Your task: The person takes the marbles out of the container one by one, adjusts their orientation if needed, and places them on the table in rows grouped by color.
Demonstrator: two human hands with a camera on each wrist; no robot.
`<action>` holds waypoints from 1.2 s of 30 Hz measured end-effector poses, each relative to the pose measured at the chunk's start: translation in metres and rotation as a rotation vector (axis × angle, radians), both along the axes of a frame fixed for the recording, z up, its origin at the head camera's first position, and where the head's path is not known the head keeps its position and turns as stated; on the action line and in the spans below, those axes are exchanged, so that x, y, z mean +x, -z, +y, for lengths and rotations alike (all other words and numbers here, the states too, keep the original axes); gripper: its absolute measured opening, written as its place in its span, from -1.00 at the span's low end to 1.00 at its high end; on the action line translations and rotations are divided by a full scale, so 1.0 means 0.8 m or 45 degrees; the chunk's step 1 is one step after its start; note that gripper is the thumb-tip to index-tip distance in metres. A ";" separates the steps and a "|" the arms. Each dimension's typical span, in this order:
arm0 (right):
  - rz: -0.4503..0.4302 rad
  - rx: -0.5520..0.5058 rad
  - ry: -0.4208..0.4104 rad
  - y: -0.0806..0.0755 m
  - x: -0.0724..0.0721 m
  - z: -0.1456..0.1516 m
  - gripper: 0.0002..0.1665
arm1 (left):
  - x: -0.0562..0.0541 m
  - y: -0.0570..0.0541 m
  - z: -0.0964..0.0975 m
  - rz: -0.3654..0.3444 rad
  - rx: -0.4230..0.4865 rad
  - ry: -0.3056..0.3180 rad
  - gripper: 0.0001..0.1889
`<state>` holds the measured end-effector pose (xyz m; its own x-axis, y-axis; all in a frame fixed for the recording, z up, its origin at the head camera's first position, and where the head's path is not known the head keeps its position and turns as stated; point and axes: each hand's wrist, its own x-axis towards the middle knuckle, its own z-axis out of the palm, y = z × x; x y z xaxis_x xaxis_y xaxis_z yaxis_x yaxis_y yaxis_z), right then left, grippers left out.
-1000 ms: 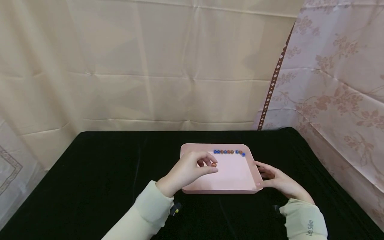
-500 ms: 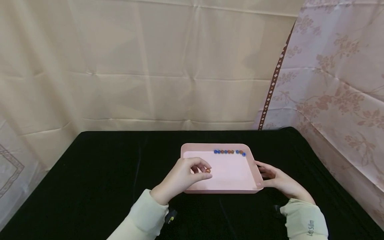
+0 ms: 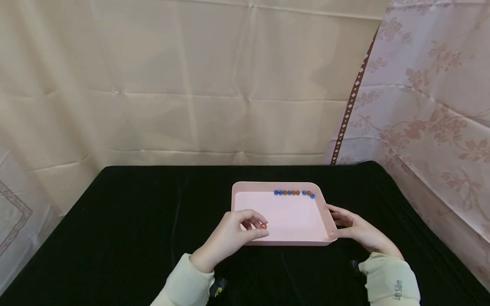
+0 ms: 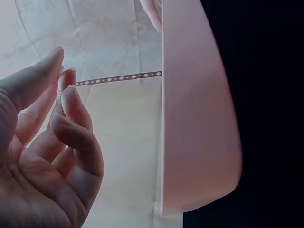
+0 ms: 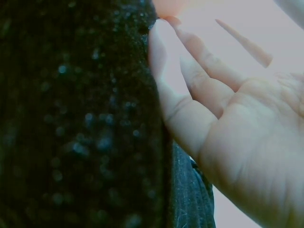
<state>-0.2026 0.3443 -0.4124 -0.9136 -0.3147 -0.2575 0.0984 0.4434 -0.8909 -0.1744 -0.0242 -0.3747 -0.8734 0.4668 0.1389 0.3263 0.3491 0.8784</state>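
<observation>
A pink tray (image 3: 287,244) lies on the black cloth. My left hand (image 3: 229,233) is over its front left part and pinches an orange marble (image 3: 263,226) between thumb and fingertips. In the left wrist view, the curled fingers of my left hand (image 4: 52,128) hide most of that marble, and the tray's outer wall (image 4: 199,109) stands beside them. Along the tray's far side sits a row of several blue and orange marbles (image 3: 289,193), with a small gap in it. My right hand (image 3: 361,233) holds the tray's right edge near the front corner, thumb at the rim.
Black cloth (image 3: 134,221) covers the table around the tray. A cream curtain (image 3: 172,85) hangs behind the far edge. At the right hangs a pink floral curtain (image 3: 432,93) with a brown border.
My left hand has drawn back toward the tray's near left part, still pinching the orange marble. The right hand and the row of marbles stay in place.
</observation>
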 end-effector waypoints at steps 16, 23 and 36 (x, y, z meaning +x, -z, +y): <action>-0.040 0.031 0.027 -0.005 -0.001 -0.002 -0.02 | 0.015 0.019 0.015 -0.067 0.015 0.060 -0.80; -0.038 0.019 0.031 -0.003 -0.001 -0.001 -0.02 | 0.020 0.026 0.023 -0.055 0.019 0.098 -0.81; -0.043 0.015 0.015 -0.004 0.000 -0.001 0.00 | 0.028 0.036 0.040 -0.101 -0.016 0.187 -0.85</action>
